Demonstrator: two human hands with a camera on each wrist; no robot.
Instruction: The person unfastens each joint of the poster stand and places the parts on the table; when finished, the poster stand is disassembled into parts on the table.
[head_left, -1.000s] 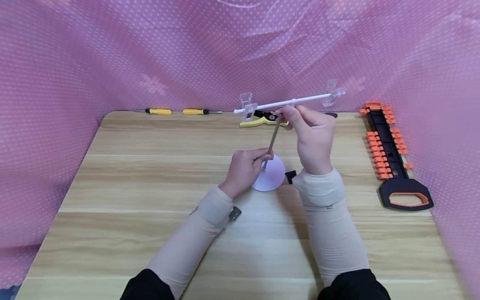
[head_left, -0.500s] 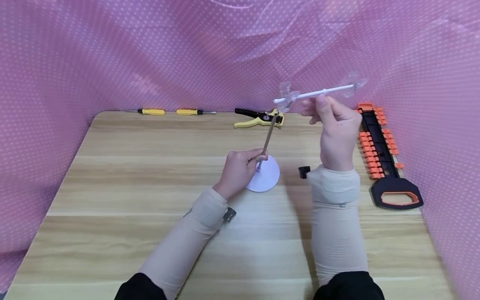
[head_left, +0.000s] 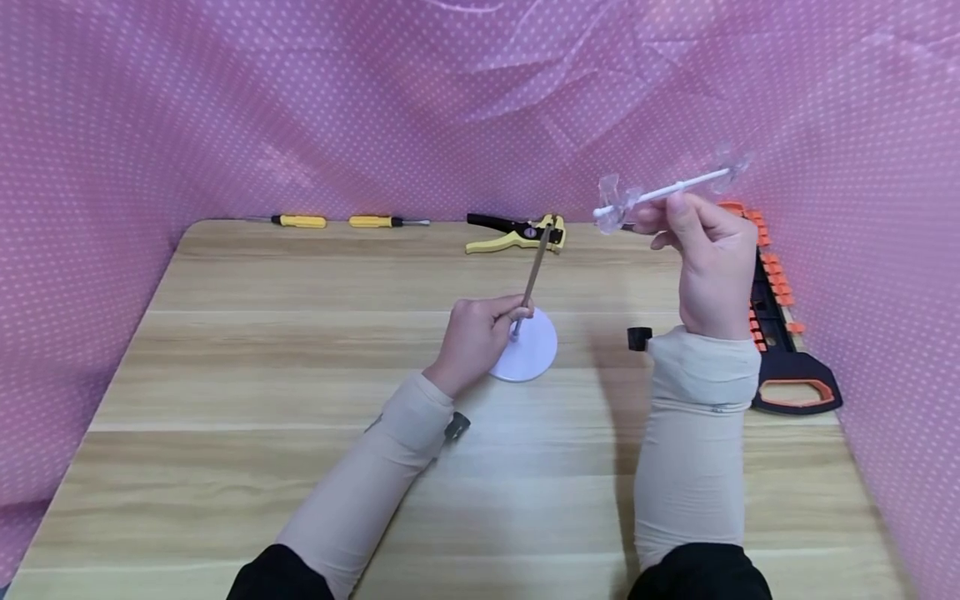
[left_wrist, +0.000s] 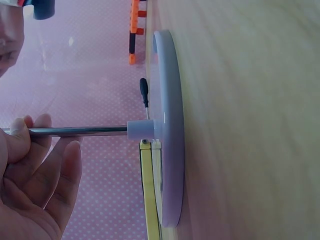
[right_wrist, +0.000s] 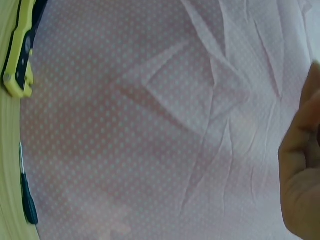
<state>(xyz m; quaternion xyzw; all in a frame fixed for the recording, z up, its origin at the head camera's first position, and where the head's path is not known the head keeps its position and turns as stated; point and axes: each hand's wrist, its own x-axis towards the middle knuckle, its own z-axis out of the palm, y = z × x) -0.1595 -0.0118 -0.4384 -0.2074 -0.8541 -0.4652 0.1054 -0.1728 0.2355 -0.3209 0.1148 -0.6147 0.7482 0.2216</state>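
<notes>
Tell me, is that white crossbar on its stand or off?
Off. The right hand holds the crossbar aloft, apart from the rod.

pink backdrop cloth (head_left: 225, 100) with white polka dots — pale wood-grain table (head_left: 262, 375), white round base (head_left: 534, 350), yellow-handled screwdrivers (head_left: 300, 221), yellow-and-black wire stripper (head_left: 510, 235), black tool with orange clips (head_left: 780, 333) — beige sleeves (head_left: 690, 450).
</notes>
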